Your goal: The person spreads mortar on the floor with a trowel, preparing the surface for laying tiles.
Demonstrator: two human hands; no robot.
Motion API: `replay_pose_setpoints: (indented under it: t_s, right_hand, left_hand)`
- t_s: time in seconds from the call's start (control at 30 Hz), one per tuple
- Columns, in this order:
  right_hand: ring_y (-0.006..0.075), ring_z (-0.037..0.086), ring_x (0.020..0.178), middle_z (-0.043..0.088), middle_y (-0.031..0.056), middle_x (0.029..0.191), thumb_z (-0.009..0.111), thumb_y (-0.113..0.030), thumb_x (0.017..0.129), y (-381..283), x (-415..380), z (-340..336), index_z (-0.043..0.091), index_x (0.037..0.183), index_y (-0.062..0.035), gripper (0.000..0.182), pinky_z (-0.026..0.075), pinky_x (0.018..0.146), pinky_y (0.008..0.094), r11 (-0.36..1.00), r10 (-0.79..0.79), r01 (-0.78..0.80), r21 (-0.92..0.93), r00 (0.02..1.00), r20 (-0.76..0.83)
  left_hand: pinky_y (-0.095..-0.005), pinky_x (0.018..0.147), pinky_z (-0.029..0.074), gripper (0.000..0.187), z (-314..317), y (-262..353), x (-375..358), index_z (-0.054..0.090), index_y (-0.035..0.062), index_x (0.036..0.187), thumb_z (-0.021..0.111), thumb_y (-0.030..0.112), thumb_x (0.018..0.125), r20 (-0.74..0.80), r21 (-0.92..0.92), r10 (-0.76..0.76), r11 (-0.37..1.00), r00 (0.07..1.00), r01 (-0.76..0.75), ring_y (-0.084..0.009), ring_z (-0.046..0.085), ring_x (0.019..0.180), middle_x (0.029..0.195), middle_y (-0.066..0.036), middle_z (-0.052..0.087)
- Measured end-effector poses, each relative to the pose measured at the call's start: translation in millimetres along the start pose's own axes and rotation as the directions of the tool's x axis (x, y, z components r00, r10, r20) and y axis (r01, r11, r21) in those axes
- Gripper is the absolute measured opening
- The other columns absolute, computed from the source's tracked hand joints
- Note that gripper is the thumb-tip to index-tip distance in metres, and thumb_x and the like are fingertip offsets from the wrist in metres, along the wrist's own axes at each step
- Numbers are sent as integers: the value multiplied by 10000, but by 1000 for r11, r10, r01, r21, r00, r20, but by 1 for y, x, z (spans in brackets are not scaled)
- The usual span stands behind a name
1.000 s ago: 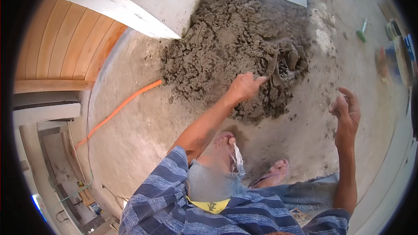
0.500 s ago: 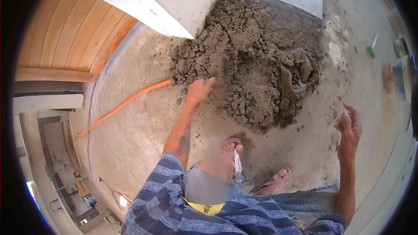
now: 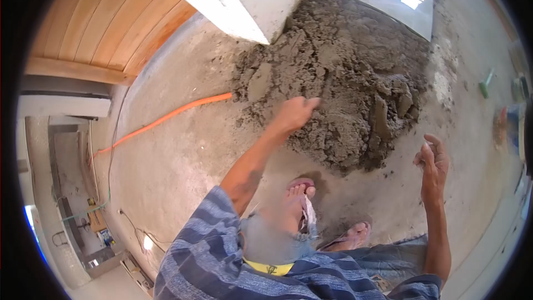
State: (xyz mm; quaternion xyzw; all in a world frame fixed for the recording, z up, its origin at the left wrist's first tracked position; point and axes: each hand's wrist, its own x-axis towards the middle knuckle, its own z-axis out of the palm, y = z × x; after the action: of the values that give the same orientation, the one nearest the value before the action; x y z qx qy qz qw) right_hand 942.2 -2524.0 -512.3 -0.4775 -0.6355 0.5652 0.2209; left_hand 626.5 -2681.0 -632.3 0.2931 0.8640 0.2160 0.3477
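A heap of wet grey mortar [image 3: 344,78] lies on the concrete floor in front of me. My left hand [image 3: 296,115] is closed in a fist at the heap's near-left side. It grips what looks like a trowel, whose narrow dark blade [image 3: 327,82] blends into the mortar. A smoothed patch shows on the heap's left part. Off the heap's right side, my right hand [image 3: 433,168] hangs in the air with loosely bent fingers apart, and nothing shows in it.
An orange hose [image 3: 166,129] runs across the floor to the heap's left edge. A white pillar corner [image 3: 261,19] stands behind it. My sandalled feet [image 3: 300,200] are close to the heap. A green-handled tool [image 3: 487,84] and a bucket [image 3: 512,128] are at right.
My left hand has moved right across the near side of the heap. A smooth patch now shows at the heap's left. The view has shifted slightly; my right hand stays raised.
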Motion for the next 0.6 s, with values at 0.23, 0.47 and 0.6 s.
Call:
replay_pose_setpoints:
  t_s: [0.23,0.47,0.6]
  right_hand:
    - [76,470,686,477,-8,741,540,-279,928,23,-21,-39,520,1172,-19,357,382,641,236,994,99,-103,-35,989,-110]
    - [61,470,683,483,-15,747,527,-258,938,18,-22,-57,524,1173,-35,324,382,624,218,995,99,-97,24,983,-153]
    - [60,486,702,496,-12,780,504,-213,956,-4,-8,-81,514,1221,-46,313,416,666,210,998,-63,51,-44,942,-329]
  left_hand:
    - [-418,760,468,620,-57,-55,-8,636,-56,912,485,544,876,-60,-125,-193,975,979,184,-316,628,834,824,-233,644]
    - [-312,517,461,389,-125,-147,-31,559,11,891,639,389,844,10,-347,-265,903,964,252,-158,598,613,639,-67,526]
    - [-325,518,483,409,-151,-103,-61,485,8,1021,648,331,831,-21,-376,-163,916,986,143,-140,616,625,703,-70,545]
